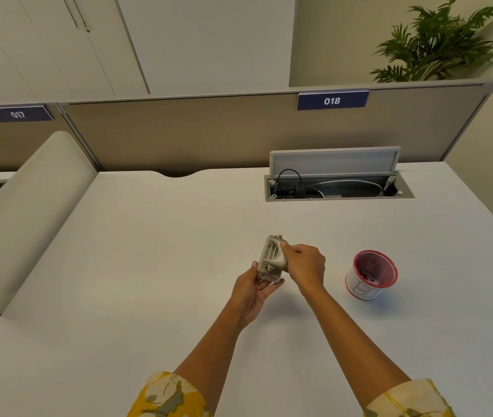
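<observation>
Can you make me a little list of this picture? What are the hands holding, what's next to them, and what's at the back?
Held thing: small pale grey plastic-and-metal gadget, maybe a stapler
Left hand: grips its lower end
Right hand: pinches its upper side
Beside: round white pot with red rim, right of the hands, standing on the white desk
Back: open grey cable box with cables inside
Far right: green leafy plant

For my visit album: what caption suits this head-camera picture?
Left hand and right hand grip a small grey device over a white desk, near a red-rimmed cup.
</observation>
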`<control>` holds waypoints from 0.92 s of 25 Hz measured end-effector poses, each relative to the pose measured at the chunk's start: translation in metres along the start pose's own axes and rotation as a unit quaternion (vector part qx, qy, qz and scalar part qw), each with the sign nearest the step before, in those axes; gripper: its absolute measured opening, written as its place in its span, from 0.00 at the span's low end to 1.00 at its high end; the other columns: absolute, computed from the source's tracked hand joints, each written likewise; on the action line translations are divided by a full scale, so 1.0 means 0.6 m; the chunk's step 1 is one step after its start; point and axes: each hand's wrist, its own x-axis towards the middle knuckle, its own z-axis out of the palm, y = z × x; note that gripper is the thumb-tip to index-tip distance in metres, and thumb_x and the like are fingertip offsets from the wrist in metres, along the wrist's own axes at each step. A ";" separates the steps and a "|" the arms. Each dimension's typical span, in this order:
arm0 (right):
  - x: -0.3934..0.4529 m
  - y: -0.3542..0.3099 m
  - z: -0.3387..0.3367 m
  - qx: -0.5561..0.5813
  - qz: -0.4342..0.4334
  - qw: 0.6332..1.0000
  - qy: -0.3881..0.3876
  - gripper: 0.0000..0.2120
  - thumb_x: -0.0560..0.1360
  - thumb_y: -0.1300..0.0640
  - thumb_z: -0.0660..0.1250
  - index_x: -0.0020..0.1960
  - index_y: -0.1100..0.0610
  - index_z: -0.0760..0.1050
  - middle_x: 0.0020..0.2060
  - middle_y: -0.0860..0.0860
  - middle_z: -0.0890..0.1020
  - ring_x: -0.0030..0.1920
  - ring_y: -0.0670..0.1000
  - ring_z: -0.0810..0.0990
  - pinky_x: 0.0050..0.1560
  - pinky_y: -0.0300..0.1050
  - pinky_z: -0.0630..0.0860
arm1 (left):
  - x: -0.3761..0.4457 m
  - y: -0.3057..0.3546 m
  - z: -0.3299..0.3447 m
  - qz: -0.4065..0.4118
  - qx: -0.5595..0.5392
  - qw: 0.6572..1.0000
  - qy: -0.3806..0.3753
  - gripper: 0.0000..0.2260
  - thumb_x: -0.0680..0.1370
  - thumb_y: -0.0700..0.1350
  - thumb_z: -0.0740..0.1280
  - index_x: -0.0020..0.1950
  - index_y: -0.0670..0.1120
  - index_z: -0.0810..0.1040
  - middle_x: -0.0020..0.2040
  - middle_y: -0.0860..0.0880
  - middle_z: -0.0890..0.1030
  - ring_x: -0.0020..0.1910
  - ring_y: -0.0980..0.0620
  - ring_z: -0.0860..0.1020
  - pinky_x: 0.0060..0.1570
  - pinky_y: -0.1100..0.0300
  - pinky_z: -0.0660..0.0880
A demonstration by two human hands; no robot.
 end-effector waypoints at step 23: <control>0.025 0.113 -0.046 0.350 0.341 0.831 -0.264 0.31 0.76 0.35 0.59 0.58 0.63 0.79 0.42 0.61 0.84 0.42 0.57 0.81 0.43 0.52 0.83 | 0.016 0.002 -0.044 0.076 0.135 0.984 0.085 0.13 0.85 0.42 0.56 0.57 0.38 0.78 0.53 0.40 0.83 0.50 0.44 0.83 0.48 0.53 0.84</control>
